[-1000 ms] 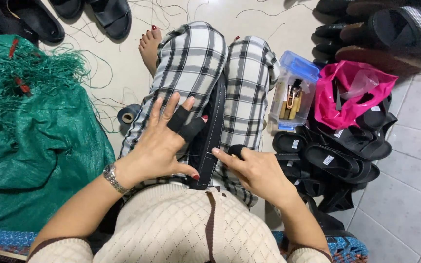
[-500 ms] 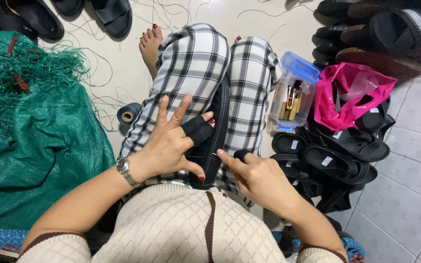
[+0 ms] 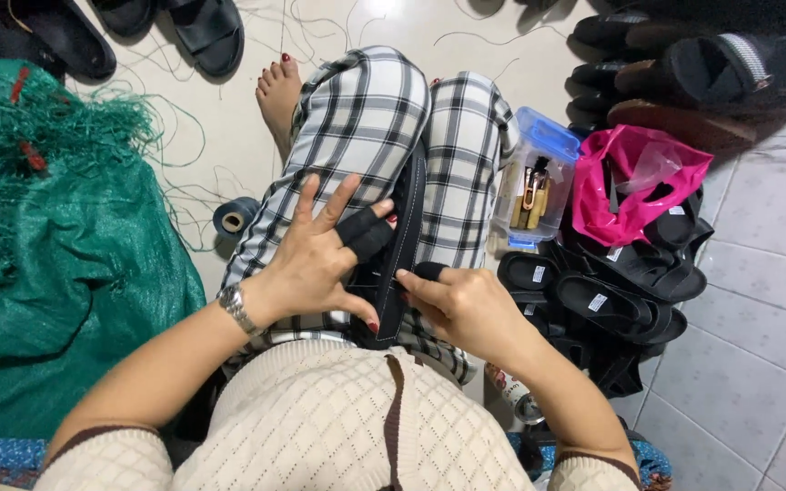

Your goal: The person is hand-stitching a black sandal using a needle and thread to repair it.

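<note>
The black sandal (image 3: pixel 404 245) lies lengthwise along the person's lap, in the hollow between the two legs in black-and-white checked trousers (image 3: pixel 357 136), its heel end near the cream knitted sweater (image 3: pixel 338 427). The left hand (image 3: pixel 316 259) rests on it from the left: thumb and forefinger pinch the sandal's edge, the forefinger wears a black finger guard (image 3: pixel 366 235), and the other fingers are spread and lifted over the thigh. A metal wristwatch (image 3: pixel 236 307) sits on that wrist. The right hand (image 3: pixel 466 305) touches the sandal's right edge, its grip clenched, thumb and a black-covered fingertip pressed together at the strap; what it pinches is too small to tell.

On the pale floor (image 3: pixel 229 109) to the left lies a rumpled green woven sack (image 3: pixel 56 273) with frayed threads, and a small spool of dark thread (image 3: pixel 234 216) stands just beside the left thigh. To the right stands a clear plastic box (image 3: pixel 539 186) with a blue lid, beside a pink plastic bag (image 3: pixel 634 182) and a heap of black sandals (image 3: pixel 611 291). A bare foot (image 3: pixel 279 95) shows beyond the knees.
</note>
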